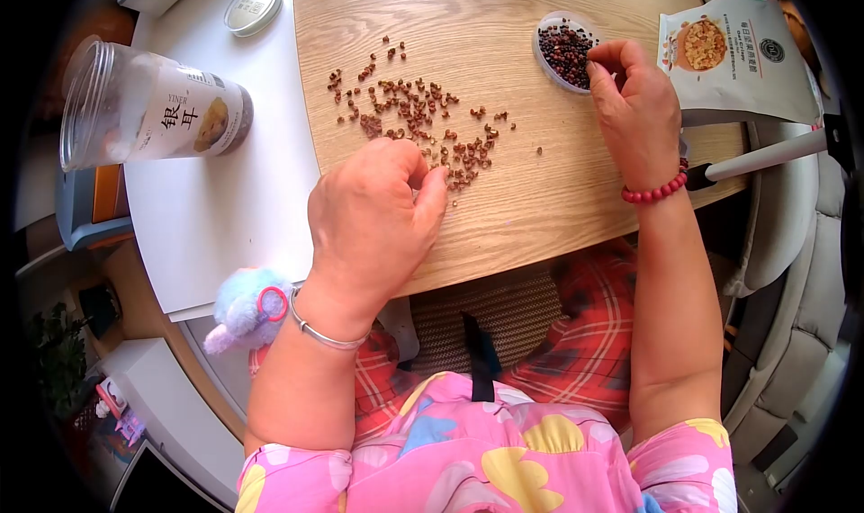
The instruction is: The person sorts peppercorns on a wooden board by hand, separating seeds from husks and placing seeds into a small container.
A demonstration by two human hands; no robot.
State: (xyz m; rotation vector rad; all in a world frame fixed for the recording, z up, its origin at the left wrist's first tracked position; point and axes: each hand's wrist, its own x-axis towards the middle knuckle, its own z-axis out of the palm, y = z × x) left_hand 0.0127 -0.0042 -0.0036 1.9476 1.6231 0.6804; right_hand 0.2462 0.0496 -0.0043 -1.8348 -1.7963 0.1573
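Observation:
Reddish-brown peppercorn husks point(409, 103) are scattered in a loose pile on the wooden table. My left hand point(373, 211) rests at the near edge of this pile, fingers curled under and thumb against the index finger. Whatever it pinches is hidden. Dark red and black peppercorns point(567, 54) fill a shallow, round, clear dish point(542, 56) at the back right. At the dish's right rim is my right hand point(637, 108), its thumb and index finger pinched together. I cannot make out anything between those fingertips.
A clear plastic jar point(166, 108) stands on the white surface point(216, 216) at left, with a round lid point(253, 9) beyond it. At right is a grey food pouch point(742, 58) near a white rod point(765, 159). A fluffy toy point(250, 308) hangs by my left forearm.

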